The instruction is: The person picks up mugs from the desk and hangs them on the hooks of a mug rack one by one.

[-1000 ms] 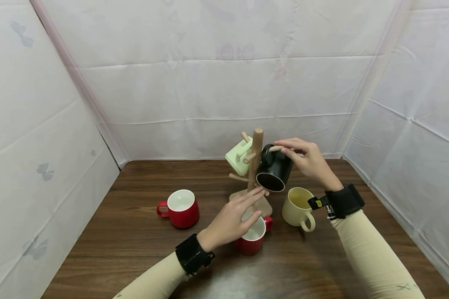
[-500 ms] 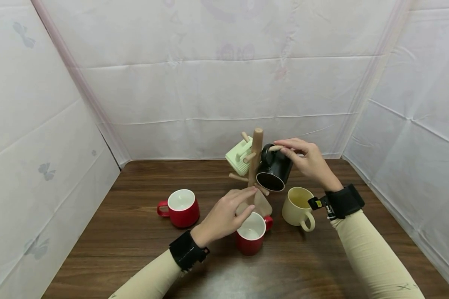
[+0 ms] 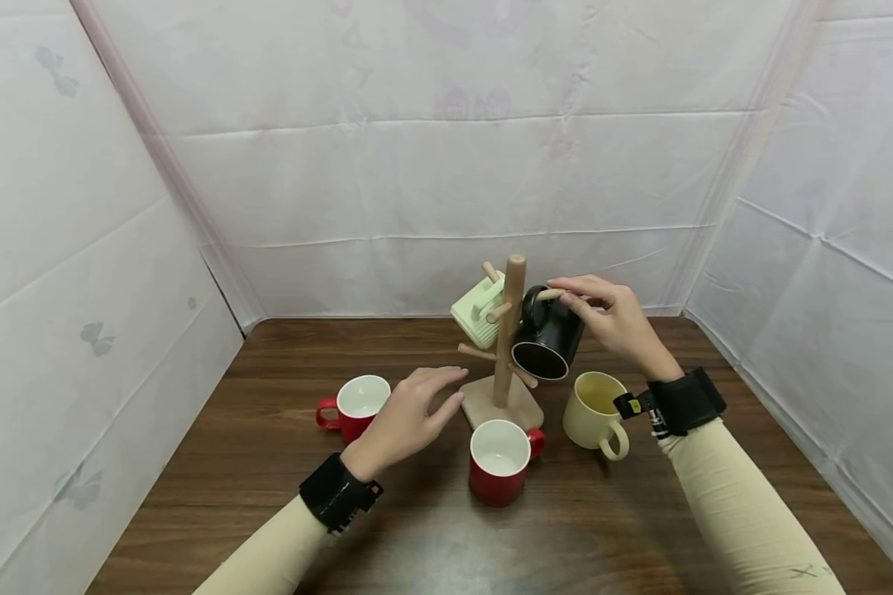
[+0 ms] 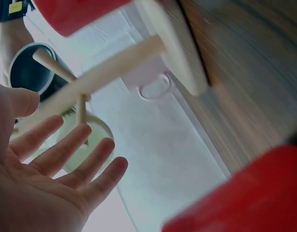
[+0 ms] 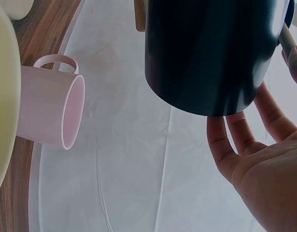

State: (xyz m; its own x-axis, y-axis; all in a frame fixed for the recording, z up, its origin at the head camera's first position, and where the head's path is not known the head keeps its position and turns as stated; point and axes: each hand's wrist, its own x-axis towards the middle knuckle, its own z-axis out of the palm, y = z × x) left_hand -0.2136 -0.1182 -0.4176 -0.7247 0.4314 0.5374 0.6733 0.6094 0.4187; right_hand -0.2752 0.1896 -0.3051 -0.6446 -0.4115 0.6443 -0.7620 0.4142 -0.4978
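Observation:
A black mug point(image 3: 545, 340) hangs tilted, mouth down, its handle over a peg of the wooden mug tree point(image 3: 511, 330). My right hand point(image 3: 612, 322) grips this mug from the right; its thumb lies at the peg tip and its fingers point(image 5: 243, 133) curl against the mug's base. My left hand point(image 3: 409, 413) hovers with fingers extended, holding nothing, left of the mug tree. It partly hides a red mug point(image 3: 353, 413) with a white inside. A second red mug point(image 3: 497, 475) stands upright before the tree. On the far-left peg hangs a pale green mug point(image 3: 479, 310).
A yellow mug point(image 3: 591, 417) stands upright right of the tree, beneath my right forearm. In the right wrist view, a pink mug point(image 5: 49, 104) stands farther back. The wooden table point(image 3: 268, 496) is bounded by white draped walls point(image 3: 446, 182).
My left hand has drawn away from the mug tree, left and toward me, uncovering the front red mug and the tree's base. My right hand and the black mug keep their place.

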